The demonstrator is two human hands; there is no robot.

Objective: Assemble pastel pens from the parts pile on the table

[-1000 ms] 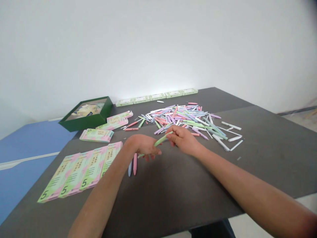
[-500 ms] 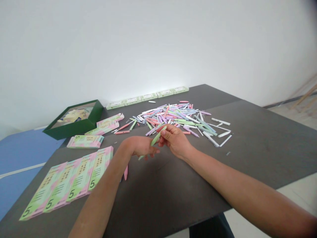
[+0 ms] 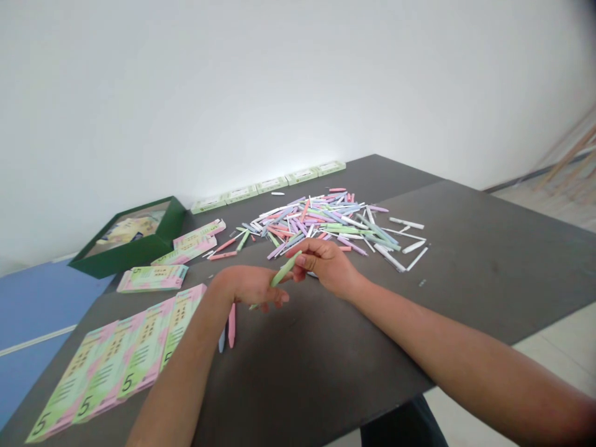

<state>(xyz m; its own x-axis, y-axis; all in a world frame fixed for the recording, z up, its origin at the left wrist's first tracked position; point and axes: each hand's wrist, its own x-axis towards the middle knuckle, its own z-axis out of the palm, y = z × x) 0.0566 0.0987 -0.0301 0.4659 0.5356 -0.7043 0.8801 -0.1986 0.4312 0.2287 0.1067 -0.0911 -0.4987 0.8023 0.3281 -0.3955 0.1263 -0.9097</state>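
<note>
A light green pen [image 3: 285, 270] is held slanting between my two hands above the dark table. My right hand [image 3: 326, 264] pinches its upper end between thumb and fingers. The lower part rests in my left hand [image 3: 256, 285], which is bent at the wrist with its fingers curled around the barrel; most of those fingers are hidden. A bit of green [image 3: 254, 306] pokes out below the left hand. Beside the left wrist, a pink pen [image 3: 231, 326] and a grey-blue pen [image 3: 222, 340] lie on the table, partly covered by the forearm.
A loose heap of pastel pens [image 3: 321, 220] spreads beyond my hands. Flat pink-green packs [image 3: 102, 372] marked 5 lie at left, with more packs [image 3: 153, 277] behind. A green box [image 3: 158, 242] holds packaging. Pale green boxes [image 3: 272, 184] line the wall.
Both hands, still holding the green pen, have shifted slightly left and down in view. The whole scene has also slid left a little, and more of the grey-blue pen shows.
</note>
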